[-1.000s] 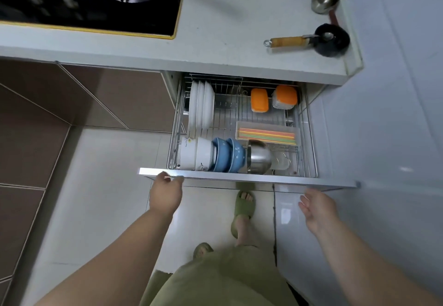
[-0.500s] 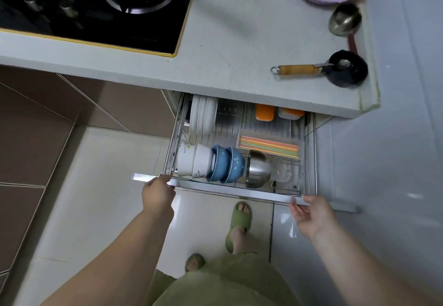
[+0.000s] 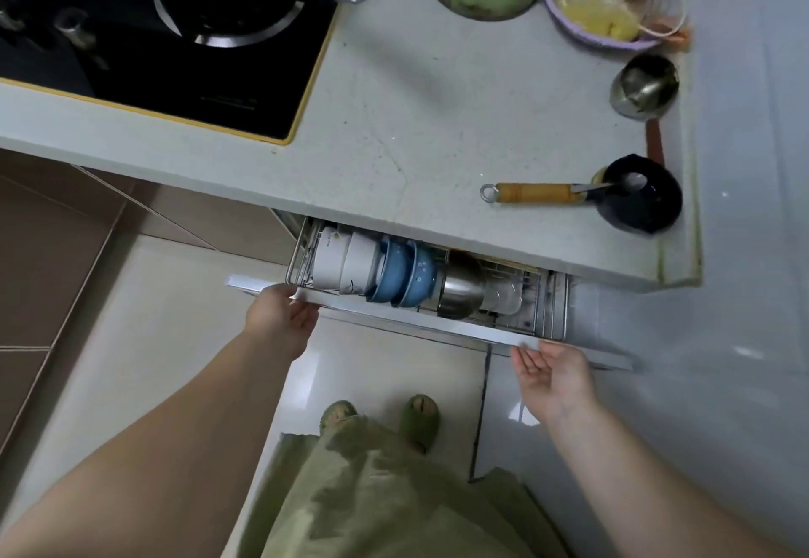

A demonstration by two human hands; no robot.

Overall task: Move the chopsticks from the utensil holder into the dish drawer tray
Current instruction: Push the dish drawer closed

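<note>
While the drawer [image 3: 394, 317] sits barely open, left hand [image 3: 280, 317] and right hand [image 3: 552, 378] press its front with straight, empty fingers; chopsticks hidden, probably stowed, only closing left.

Home kitchen: gas hob [image 3: 175, 32], countertop [image 3: 416, 120], dish drawer [image 3: 437, 325].

Only a thin slot between the drawer [image 3: 416, 322] front and tabletop [image 3: 416, 120] lip, mostly plugged by bowls [image 3: 407, 273] and a steel bowl [image 3: 462, 292].

We see our white drawer front [image 3: 437, 326], white bowls [image 3: 346, 266], blue bowls [image 3: 407, 273] flecked white, green slippers [image 3: 420, 419], black hob [image 3: 175, 63] edged yellow
</note>
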